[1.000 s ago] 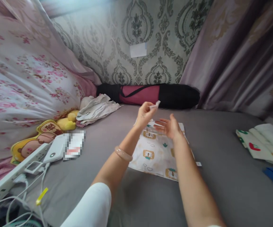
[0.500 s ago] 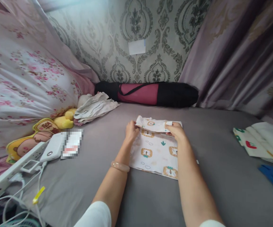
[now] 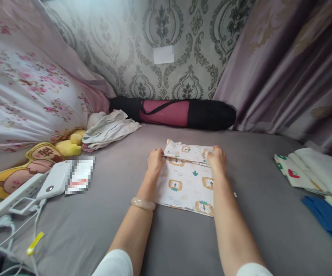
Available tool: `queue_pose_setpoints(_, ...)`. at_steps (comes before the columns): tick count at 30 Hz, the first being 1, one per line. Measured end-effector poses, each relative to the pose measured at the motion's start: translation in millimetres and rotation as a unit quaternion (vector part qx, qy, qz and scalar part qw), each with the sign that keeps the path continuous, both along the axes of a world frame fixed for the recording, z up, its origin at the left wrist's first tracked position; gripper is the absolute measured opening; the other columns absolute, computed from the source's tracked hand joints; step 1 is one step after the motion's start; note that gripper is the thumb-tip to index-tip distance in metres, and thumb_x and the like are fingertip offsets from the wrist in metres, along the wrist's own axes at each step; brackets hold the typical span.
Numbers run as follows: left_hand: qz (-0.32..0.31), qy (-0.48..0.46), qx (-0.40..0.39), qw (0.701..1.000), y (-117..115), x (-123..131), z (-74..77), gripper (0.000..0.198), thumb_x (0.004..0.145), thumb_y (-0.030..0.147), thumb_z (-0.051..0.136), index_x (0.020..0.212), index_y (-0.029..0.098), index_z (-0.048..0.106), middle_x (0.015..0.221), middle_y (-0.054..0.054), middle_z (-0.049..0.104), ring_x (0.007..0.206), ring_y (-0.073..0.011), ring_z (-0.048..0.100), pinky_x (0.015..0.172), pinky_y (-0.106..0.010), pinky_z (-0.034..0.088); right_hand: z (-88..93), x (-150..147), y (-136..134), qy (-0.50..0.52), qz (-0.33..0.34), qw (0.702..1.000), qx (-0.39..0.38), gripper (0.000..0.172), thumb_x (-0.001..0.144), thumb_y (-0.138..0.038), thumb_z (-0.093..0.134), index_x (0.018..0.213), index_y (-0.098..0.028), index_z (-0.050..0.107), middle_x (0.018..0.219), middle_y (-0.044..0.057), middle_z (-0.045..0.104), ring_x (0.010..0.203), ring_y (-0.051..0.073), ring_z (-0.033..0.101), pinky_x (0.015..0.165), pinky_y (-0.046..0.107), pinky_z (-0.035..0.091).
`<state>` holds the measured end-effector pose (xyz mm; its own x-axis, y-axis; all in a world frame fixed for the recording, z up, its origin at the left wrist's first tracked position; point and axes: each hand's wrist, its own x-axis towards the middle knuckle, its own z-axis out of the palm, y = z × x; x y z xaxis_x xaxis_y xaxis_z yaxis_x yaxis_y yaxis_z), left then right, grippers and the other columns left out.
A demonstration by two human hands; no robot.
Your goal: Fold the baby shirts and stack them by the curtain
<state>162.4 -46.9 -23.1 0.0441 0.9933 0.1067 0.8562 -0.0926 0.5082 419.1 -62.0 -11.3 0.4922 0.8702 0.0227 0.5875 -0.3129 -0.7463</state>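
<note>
A white cloth (image 3: 183, 188) printed with tan lion faces and small green plants lies flat on the grey bed sheet. Its far edge is turned over toward me as a narrow flap. My left hand (image 3: 156, 161), a pale bangle on its wrist, pinches the left end of that flap. At the flap's right end, my right hand (image 3: 218, 161) has its fingers closed on the fabric, partly hiding the corner. The right forearm covers part of the cloth's right side.
A black and maroon rolled bag (image 3: 166, 113) lies along the wall. Crumpled cloths (image 3: 111, 128), a yellow plush (image 3: 69, 147), a white power bank (image 3: 55, 180) and a power strip (image 3: 13, 207) sit left. Folded white fabric (image 3: 312, 168) and a blue cloth (image 3: 323, 218) lie right.
My right hand has shifted outward to the flap's right end, and the flap lies flatter. My left hand still holds its end. The view has shifted slightly.
</note>
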Motion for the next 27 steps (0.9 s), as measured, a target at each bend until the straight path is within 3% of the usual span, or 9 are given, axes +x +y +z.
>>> queue_pose_setpoints(4, -0.020, 0.018, -0.013, 1.000, 2.0, -2.3, 4.9, 0.024, 0.079, 0.011, 0.050, 0.095, 0.021, 0.065, 0.107, -0.010, 0.062, 0.102, -0.0230, 0.058, 0.079, -0.029, 0.044, 17.1, -37.6, 26.7, -0.036, 0.047, 0.998, 0.019, 0.035, 0.090, -0.025, 0.048, 0.121, -0.019, 0.063, 0.119, 0.010, 0.066, 0.112, 0.021, 0.059, 0.096, 0.031, 0.045)
queue_pose_setpoints(7, -0.037, 0.020, -0.007, 0.999, 4.7, -5.6, 4.2, 0.025, 0.079, 0.011, 0.049, 0.095, 0.021, 0.066, 0.106, -0.010, 0.063, 0.102, -0.0227, 0.058, 0.080, -0.029, 0.044, 23.1, -82.6, 58.6, -0.124, 0.195, 0.973, -0.017, 0.035, 0.094, -0.024, 0.039, 0.115, -0.020, 0.066, 0.117, 0.006, 0.068, 0.110, 0.019, 0.061, 0.095, 0.028, 0.044)
queue_pose_setpoints(9, -0.045, 0.020, -0.008, 0.999, 6.8, -8.1, 2.3, 0.026, 0.079, 0.011, 0.049, 0.094, 0.022, 0.067, 0.104, -0.009, 0.064, 0.101, -0.0227, 0.059, 0.079, -0.029, 0.045, 21.6, -108.4, 76.2, -0.142, 0.223, 0.964, -0.033, 0.033, 0.093, -0.024, 0.044, 0.117, -0.020, 0.066, 0.120, 0.007, 0.067, 0.112, 0.020, 0.060, 0.095, 0.028, 0.043)
queue_pose_setpoints(13, -0.067, 0.015, -0.007, 0.998, 9.8, -11.1, -0.8, 0.027, 0.078, 0.009, 0.048, 0.092, 0.022, 0.067, 0.101, -0.010, 0.065, 0.099, -0.0230, 0.060, 0.078, -0.030, 0.045, 11.7, -133.1, 94.7, -0.157, 0.226, 0.960, -0.049, 0.036, 0.089, -0.022, 0.051, 0.123, -0.018, 0.063, 0.122, 0.010, 0.067, 0.113, 0.022, 0.060, 0.094, 0.030, 0.043)
queue_pose_setpoints(18, -0.065, 0.024, -0.026, 0.997, 9.1, -10.6, 3.7, 0.028, 0.077, 0.008, 0.048, 0.092, 0.022, 0.067, 0.101, -0.010, 0.066, 0.098, -0.0225, 0.061, 0.076, -0.028, 0.045, 0.0, -134.5, 102.8, -0.184, 0.217, 0.958, -0.033, 0.037, 0.090, -0.019, 0.047, 0.124, -0.021, 0.061, 0.120, 0.007, 0.067, 0.113, 0.020, 0.059, 0.093, 0.028, 0.043)
queue_pose_setpoints(27, -0.041, 0.034, -0.094, 0.994, 5.2, -7.6, 18.7, 0.024, 0.079, 0.014, 0.051, 0.091, 0.020, 0.070, 0.104, -0.011, 0.068, 0.097, -0.0228, 0.064, 0.077, -0.028, 0.046, -24.3, -145.3, 96.6, -0.218, 0.214, 0.952, 0.024, 0.033, 0.096, -0.018, 0.038, 0.119, -0.019, 0.061, 0.119, 0.009, 0.065, 0.113, 0.021, 0.055, 0.095, 0.030, 0.039)
